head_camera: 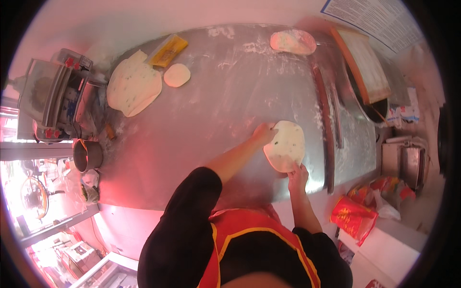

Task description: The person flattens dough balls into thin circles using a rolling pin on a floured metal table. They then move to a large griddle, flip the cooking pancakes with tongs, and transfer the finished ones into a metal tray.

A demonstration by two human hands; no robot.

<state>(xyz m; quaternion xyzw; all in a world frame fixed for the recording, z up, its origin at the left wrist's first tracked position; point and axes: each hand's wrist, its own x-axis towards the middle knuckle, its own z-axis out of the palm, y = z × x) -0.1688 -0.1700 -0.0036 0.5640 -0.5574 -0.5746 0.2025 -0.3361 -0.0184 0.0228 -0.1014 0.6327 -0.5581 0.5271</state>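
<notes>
A flat oval sheet of dough [288,145] with a few dark green flecks is stretched between my two hands, at the right of the metal worktable. My left hand [265,134] pinches its upper left edge. At its lower edge, my right hand [298,176] grips the rim between thumb and fingers. Whether the sheet touches the table beneath cannot be told. Larger flecked dough sheets [134,86] lie overlapped at the far left, with a small round dough piece [177,75] beside them. A floury lump of dough [293,42] rests at the back right.
A long dark rolling pin [326,136] and a thinner rod [338,115] lie right of my hands. A yellow packet [168,50] touches the left sheets. A roller machine [54,97] and metal pot [88,155] stand left; a wood-framed board [363,68] leans over a large vessel [354,86].
</notes>
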